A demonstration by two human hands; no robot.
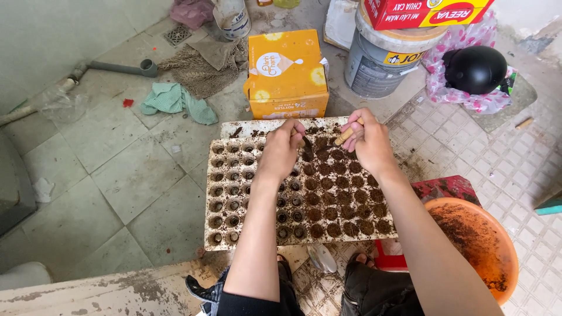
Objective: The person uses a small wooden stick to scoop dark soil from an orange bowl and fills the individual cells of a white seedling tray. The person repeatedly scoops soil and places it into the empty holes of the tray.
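Head view, working near to far. Nearest me, at the right front of the tiled floor (134,175), sits the orange basin (477,246) with dark potting mix spread across its bottom. Just left of it, resting on the floor ahead of my knees, lies the seed tray (246,193), a pale rectangular grid of cells. Its long axis runs left to right across my view, with the short sides pointing toward and away from me. The right-hand cells look filled level with mix; the left-hand columns are only part filled, with dark hollows showing.

Both my hands work at the tray's far edge, close together. My left hand (281,149) is closed narrow around a small dark tool whose tip points down into a cell near the far middle. My right hand (369,143) is closed on a wooden handle (345,136), which lies slanted, its free end up toward the far right and its working end down toward the left hand. I cannot tell what the working end is.

To do this step well, I judge that I should keep the tool tip centred over one cell, press lightly so the mix does not spill into neighbouring cells, and proceed row by row.

Beyond the tray's far edge stands a yellow carton (287,76), with a grey paint bucket (380,58) to its right and a black helmet (474,69) farther right.
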